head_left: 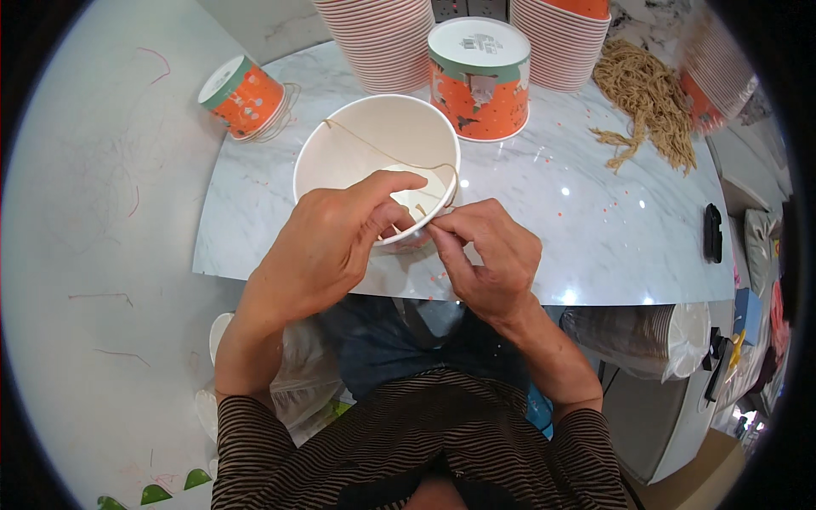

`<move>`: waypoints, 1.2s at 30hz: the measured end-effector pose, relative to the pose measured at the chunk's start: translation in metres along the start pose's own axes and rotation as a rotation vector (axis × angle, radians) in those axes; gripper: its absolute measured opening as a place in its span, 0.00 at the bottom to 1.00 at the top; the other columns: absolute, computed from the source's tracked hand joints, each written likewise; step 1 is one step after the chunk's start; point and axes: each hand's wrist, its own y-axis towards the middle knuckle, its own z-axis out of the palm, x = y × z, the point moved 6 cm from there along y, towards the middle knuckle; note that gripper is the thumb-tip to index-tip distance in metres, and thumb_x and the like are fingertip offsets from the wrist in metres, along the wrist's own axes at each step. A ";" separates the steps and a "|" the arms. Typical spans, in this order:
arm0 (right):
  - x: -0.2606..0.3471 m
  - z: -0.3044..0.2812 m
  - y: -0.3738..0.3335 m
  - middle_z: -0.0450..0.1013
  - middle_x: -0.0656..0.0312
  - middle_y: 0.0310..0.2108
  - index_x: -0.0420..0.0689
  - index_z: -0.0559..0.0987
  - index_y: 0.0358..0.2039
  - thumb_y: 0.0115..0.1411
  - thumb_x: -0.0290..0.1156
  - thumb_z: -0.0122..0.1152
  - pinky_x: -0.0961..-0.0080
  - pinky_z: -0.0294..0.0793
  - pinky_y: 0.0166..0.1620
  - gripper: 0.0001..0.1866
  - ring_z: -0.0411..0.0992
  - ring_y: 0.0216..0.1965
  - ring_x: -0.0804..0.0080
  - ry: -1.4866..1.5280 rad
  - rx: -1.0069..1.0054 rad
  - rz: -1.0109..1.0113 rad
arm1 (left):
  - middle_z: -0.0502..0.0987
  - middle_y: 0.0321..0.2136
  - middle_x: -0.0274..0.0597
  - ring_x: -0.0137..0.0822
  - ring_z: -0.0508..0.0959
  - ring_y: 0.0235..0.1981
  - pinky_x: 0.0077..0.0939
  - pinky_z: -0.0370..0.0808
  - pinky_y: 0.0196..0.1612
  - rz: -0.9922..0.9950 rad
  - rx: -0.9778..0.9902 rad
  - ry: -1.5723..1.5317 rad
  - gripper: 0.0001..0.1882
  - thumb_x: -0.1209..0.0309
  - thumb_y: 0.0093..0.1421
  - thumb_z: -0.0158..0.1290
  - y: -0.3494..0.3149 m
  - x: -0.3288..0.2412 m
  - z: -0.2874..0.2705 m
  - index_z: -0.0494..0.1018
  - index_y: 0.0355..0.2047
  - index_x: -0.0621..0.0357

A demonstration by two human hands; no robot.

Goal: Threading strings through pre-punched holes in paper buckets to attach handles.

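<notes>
A large white-lined paper bucket (374,127) leans toward me at the table's near edge, its mouth facing up. A thin tan twine (374,149) runs from the far left of its rim, across the opening, to the right side. My left hand (327,234) reaches over the near rim, one finger stretched inside and the others curled against the wall. Outside the rim on the right, my right hand (489,255) pinches thumb and forefinger together where the twine comes down. A short twine end (421,209) shows inside the bucket. The fingertips partly hide what they grip.
An orange and green bucket (478,93) stands upside down behind, between stacks of nested buckets (378,42). At far left a smaller bucket (246,98) has twine beside it. A twine bundle (650,102) lies at back right. A black object (712,234) is near the right edge.
</notes>
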 end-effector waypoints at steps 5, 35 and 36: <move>0.001 -0.001 0.001 0.81 0.60 0.30 0.44 0.84 0.35 0.49 0.21 0.76 0.74 0.77 0.29 0.12 0.80 0.28 0.66 0.012 0.001 0.010 | 0.84 0.31 0.48 0.41 0.83 0.31 0.31 0.79 0.39 0.070 0.059 0.085 0.14 0.77 0.67 0.54 0.014 -0.005 -0.002 0.78 0.52 0.62; 0.008 -0.013 0.048 0.76 0.62 0.32 0.47 0.82 0.37 0.55 0.25 0.71 0.65 0.76 0.31 0.10 0.77 0.32 0.61 -0.051 0.532 -0.139 | 0.73 0.23 0.35 0.23 0.72 0.24 0.21 0.69 0.29 -0.190 -0.126 -0.284 0.02 0.78 0.70 0.52 0.021 -0.003 -0.005 0.70 0.40 0.63; 0.011 -0.015 0.053 0.76 0.62 0.32 0.47 0.82 0.38 0.54 0.25 0.71 0.65 0.76 0.32 0.10 0.77 0.32 0.61 -0.057 0.540 -0.176 | 0.73 0.24 0.36 0.23 0.72 0.25 0.21 0.70 0.29 -0.160 -0.089 -0.261 0.02 0.78 0.70 0.52 0.022 -0.002 -0.004 0.70 0.39 0.63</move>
